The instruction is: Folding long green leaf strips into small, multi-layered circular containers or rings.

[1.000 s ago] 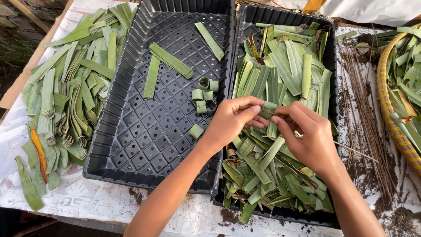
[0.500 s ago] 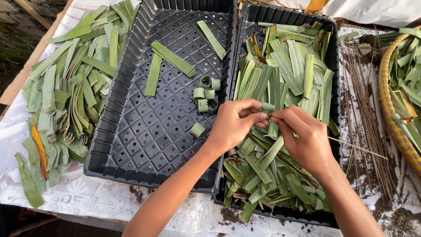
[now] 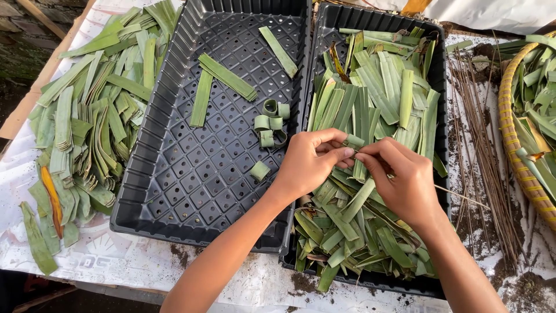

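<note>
Hiding between both hands point(image 3: 359, 168), a small leaf strip point(image 3: 354, 141).

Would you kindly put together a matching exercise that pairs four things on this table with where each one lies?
Things:
1. small rolled leaf rings
2. thin brown sticks
3. woven basket
4. loose pile of leaf strips

Places:
A. at the far right edge of the view
B. inside the nearly empty black tray
C. on the white cover left of both trays
D. on the table between the leaf-filled tray and the basket

Pairs: 1-B, 2-D, 3-A, 4-C
</note>
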